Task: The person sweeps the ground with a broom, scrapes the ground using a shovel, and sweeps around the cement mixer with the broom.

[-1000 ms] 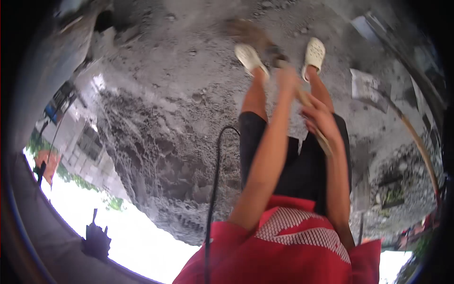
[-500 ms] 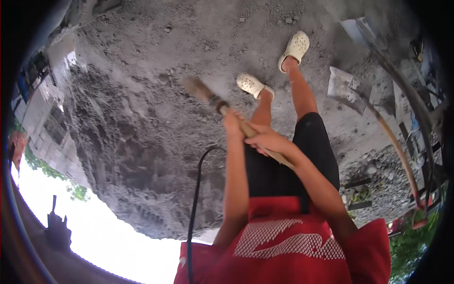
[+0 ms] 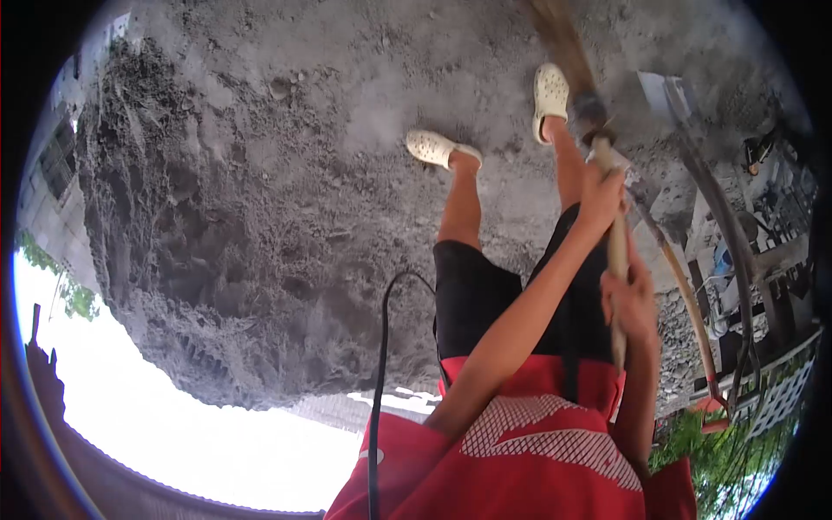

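Observation:
Both my hands are wrapped round the wooden handle of a shovel (image 3: 616, 243), held slantwise over my right leg. My left hand (image 3: 600, 201) grips the upper part in view, just below the dark socket. Closer to my body, my right hand (image 3: 631, 303) closes round the lower part of the handle. The blade end is smeared by motion at the top of the view, so its shape and any load on it cannot be made out. A large mound of grey sand (image 3: 208, 251) rises to my left.
Cream clogs (image 3: 431, 148) are on my feet, on grey gritty ground. To my right lie another shovel (image 3: 689, 290) with a wooden shaft and red grip, a dark curved bar (image 3: 724, 208), gravel and scrap. A black cable (image 3: 381, 347) hangs by my left side.
The shovel has swung from the mound side on my left over to my right, its blade end now farther up the view. Both hands moved with it, still gripping; my left foot shifted slightly.

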{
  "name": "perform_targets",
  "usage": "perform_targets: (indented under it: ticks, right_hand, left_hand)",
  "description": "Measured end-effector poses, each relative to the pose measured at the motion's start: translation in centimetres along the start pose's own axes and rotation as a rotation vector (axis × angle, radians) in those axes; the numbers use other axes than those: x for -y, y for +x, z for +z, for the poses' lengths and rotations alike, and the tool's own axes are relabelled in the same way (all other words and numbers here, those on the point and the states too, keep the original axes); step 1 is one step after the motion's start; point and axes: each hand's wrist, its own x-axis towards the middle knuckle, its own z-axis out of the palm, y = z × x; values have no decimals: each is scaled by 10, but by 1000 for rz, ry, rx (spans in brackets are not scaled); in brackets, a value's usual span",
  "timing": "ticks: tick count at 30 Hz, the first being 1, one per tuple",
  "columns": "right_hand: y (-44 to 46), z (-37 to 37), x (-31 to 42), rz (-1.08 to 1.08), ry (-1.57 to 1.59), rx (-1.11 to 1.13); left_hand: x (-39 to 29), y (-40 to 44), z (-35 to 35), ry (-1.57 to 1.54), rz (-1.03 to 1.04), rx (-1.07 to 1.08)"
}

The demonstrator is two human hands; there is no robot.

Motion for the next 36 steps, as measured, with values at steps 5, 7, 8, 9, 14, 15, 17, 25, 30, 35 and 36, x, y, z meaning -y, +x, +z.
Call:
perform_targets:
  ticks: [5,7,8,9,14,15,17,25,30,35,36]
  right_hand:
    - [-4,24,-22,226,136,479]
    - [20,59,-38,345,262,629]
    - [36,83,-38,403,328,673]
    - [60,105,-44,389,378,755]
    - [113,124,-27,69,406,543]
    - [117,99,-16,138,395,440]
    - [109,57,-7,183,375,212]
    - [-12,25,-14,-38,-134,50]
    - [-35,57,-44,202,-88,385]
    - [56,119,-49,175,-129,594]
    - [70,119,-45,187,-91,537]
  left_hand:
    - [-4,-63,-72,-175,-93,-354]
    - [-18,-66,-126,-11,-59,-511]
    - [-34,-63,-137,42,-96,-710]
    - [-17,-45,-189,-98,52,-563]
    - [-43,64,-203,532,112,-286]
    - [-31,82,-174,844,164,-194]
    - [-41,78,-87,591,-10,-242]
    - [12,-16,-21,-319,48,181]
    - [8,-90,-100,-295,4,-221]
    - [6,-35,-223,-614,74,-318]
    - [29,6,-238,-429,64,-153]
